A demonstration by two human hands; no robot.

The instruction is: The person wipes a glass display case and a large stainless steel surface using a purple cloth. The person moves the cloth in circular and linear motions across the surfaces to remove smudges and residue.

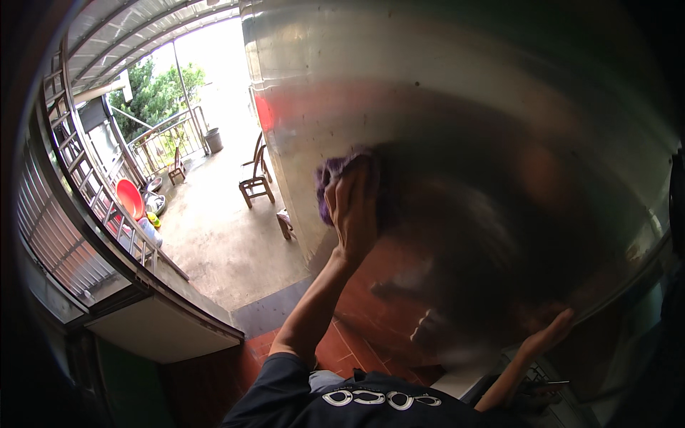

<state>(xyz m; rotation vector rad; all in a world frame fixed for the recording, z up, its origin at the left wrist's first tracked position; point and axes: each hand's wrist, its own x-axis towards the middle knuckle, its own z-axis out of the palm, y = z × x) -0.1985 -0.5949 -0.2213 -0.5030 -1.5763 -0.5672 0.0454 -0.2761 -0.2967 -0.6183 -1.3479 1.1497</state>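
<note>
A large shiny metal door panel [455, 112] stands right before me, with blurred reflections across it. My left hand [353, 208] presses a purple cloth [327, 179] flat against the panel near its left edge, fingers pointing up. At the lower right, my right hand [551, 331] is raised beside the panel's lower edge. No object shows in it; whether its palm touches the metal cannot be told.
Left of the panel lies a concrete terrace [214, 230] with a wooden chair [256, 176], a smaller chair [177, 167], a dark bucket [213, 140] and a red basin [129, 198]. A metal ladder [80, 166] leans at the left. Red tiles [334, 348] lie below.
</note>
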